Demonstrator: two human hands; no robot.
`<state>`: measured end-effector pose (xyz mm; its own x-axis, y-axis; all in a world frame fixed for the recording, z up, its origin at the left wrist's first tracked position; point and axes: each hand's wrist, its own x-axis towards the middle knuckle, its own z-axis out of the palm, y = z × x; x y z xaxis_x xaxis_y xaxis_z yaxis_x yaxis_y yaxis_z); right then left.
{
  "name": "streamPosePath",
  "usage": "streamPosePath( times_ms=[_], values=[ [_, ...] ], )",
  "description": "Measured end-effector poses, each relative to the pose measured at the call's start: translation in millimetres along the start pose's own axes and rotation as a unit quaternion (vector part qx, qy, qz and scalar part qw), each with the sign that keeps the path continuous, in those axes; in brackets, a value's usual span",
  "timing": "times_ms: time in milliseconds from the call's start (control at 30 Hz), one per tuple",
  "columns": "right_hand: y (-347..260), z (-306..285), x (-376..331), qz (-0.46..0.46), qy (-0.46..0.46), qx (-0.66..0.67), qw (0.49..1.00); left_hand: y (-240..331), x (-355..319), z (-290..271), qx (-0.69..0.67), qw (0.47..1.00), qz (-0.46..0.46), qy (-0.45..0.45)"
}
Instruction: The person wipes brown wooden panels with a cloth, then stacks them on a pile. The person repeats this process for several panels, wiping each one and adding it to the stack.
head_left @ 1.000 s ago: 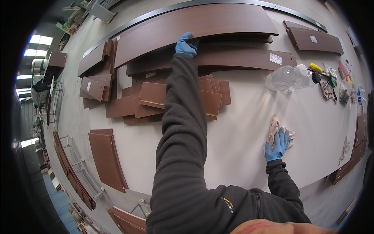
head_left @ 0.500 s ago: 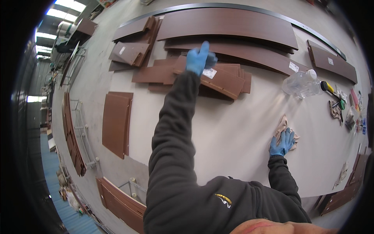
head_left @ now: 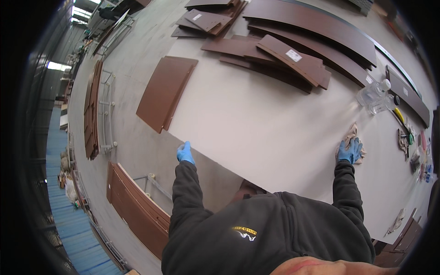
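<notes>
My right hand (head_left: 350, 151), in a blue glove, presses on a crumpled beige rag (head_left: 354, 132) on the pale tabletop (head_left: 247, 133). The fingers lie over the cloth, and folds of it stick out around them. At the table's near left edge is my left hand (head_left: 185, 152), also gloved in blue, its fingers curled together with nothing visible in them. Closest to it lies a pair of stacked brown panels (head_left: 166, 91) at the left end of the table. Farther off is a loose pile of narrow brown boards (head_left: 293, 62), the top one with a white label.
Long brown panels (head_left: 316, 25) lie along the far side. Two clear bottles (head_left: 373, 95) stand right of the middle, near a yellow-and-black tool (head_left: 399, 116) and small packets. More brown panels (head_left: 137, 206) rest on a rack (head_left: 158, 185) to the lower left.
My left hand has come back from above the board pile to the near left edge, its fingers now curled. The right hand stays on the rag. The view has shifted and turned.
</notes>
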<state>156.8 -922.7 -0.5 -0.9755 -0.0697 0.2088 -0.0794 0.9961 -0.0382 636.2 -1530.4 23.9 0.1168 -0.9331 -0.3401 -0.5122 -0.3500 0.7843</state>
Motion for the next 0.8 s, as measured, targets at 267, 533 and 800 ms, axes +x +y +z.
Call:
streamPosePath(
  times_ms=[267, 533, 800],
  values=[
    [-136.9, -50.4, -24.4, -0.145, 0.132, 0.074, 0.978, -21.5, 125.4, -83.1, -0.168, 0.955, -0.242, -0.025],
    [-576.5, -57.5, -53.5, -0.416, 0.011, 0.349, 0.84, 36.6, 301.8, -99.1, -0.355, 0.899, -0.204, -0.154],
    [-896.1, -29.3, -5.2, -0.378, -0.178, 0.249, 0.874, 40.9, 346.8, -82.3, -0.409, 0.838, -0.184, -0.311]
  ],
)
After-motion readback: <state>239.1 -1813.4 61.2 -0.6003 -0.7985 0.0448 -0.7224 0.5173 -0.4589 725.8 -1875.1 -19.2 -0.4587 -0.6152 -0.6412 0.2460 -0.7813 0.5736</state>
